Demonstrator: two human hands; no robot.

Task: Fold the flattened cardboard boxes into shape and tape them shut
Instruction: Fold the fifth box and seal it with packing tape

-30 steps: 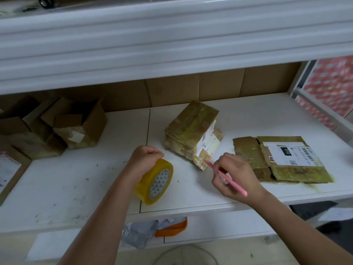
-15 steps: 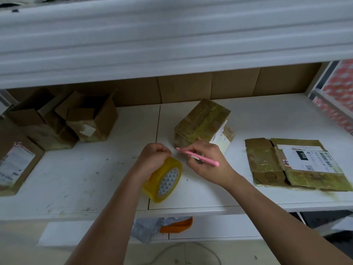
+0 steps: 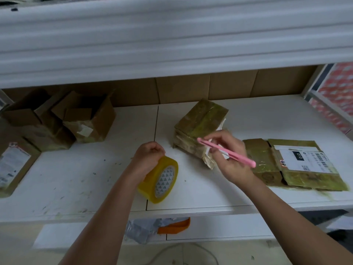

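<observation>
On white shelf [image 3: 267, 119] (scuffed): taped boxes [image 3: 200, 123].

White shelf [image 3: 267, 119] under a white upper shelf [image 3: 172, 44], brown cardboard backing [image 3: 229, 88].

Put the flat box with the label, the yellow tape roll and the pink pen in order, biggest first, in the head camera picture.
1. Flat box with the label.
2. Yellow tape roll, though it is nearer the camera.
3. Pink pen.

white shelf [image 3: 267, 119] | taped box [image 3: 200, 129] | flat box [image 3: 298, 165] | open boxes [image 3: 89, 119] left
</observation>
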